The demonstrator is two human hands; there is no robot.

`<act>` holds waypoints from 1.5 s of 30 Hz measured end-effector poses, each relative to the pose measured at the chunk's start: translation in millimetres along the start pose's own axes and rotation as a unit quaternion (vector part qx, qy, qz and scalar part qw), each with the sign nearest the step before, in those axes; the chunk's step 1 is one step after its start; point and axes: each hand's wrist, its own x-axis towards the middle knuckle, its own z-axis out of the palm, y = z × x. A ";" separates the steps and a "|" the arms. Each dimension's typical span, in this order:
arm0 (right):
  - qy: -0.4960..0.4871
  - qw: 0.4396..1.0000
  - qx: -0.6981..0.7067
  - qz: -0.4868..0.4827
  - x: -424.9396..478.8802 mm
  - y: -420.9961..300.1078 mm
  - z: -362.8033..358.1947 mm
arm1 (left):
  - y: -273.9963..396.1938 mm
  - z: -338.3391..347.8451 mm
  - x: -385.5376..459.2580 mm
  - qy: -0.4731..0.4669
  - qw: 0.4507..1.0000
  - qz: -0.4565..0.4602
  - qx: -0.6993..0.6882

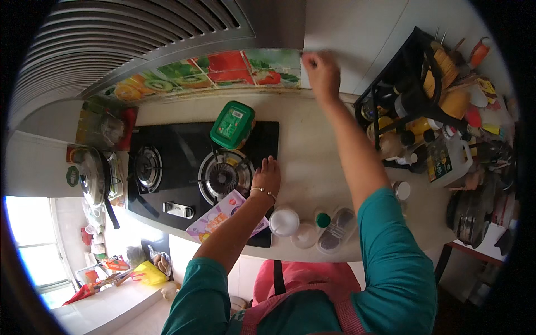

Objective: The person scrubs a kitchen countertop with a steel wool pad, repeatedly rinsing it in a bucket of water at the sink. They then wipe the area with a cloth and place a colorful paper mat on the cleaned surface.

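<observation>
My left hand (pixel 266 178) lies palm down with straight fingers at the right edge of a black glass gas cooktop (pixel 176 138), beside the right burner (pixel 224 178). A gold-coloured bangle circles that wrist. Under the left forearm is a pink and purple printed box (pixel 215 217). My right hand (pixel 324 75) is raised at the wall, fingers curled, by the right end of a fruit-and-vegetable printed tile strip (pixel 226 69). Whether it pinches something small is unclear. A green plastic tub (pixel 233 124) rests at the back of the cooktop behind the right burner.
A white-lidded jar (pixel 284 222), a green-capped bottle (pixel 323 220) and a clear lidded container (pixel 337 230) line the counter's front edge. To the right, a black rack (pixel 387 100) holds several bottles. The range hood (pixel 167 37) overhangs the back left. A lidded pan (pixel 94 178) stands left.
</observation>
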 end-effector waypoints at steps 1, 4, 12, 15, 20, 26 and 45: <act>-0.037 0.999 -0.030 0.024 -12.3 14.4 7.5 | -0.6 -0.3 2.9 0.018 1.000 0.002 0.006; -0.009 1.000 0.017 0.014 -20.6 20.3 -2.0 | -1.9 2.8 -2.2 0.043 0.999 0.007 0.020; 0.080 0.996 -0.033 -0.030 43.5 -13.3 -40.9 | 0.2 -10.7 -2.9 -0.061 0.998 -0.013 -0.021; 0.017 0.998 -0.054 -0.041 19.4 5.4 -34.0 | 1.3 -15.8 -1.9 -0.037 0.999 -0.004 -0.011; 0.193 0.972 -0.010 -0.136 103.3 -41.8 -83.3 | 1.3 -5.0 0.5 -0.063 0.998 -0.020 -0.005; 0.088 0.986 -0.091 -0.113 19.2 21.0 -44.5 | 0.8 -6.4 -2.7 -0.049 0.999 -0.004 0.010; 0.022 0.999 -0.042 0.018 -67.1 53.0 31.0 | -3.6 -1.7 1.8 -0.008 0.999 0.019 0.030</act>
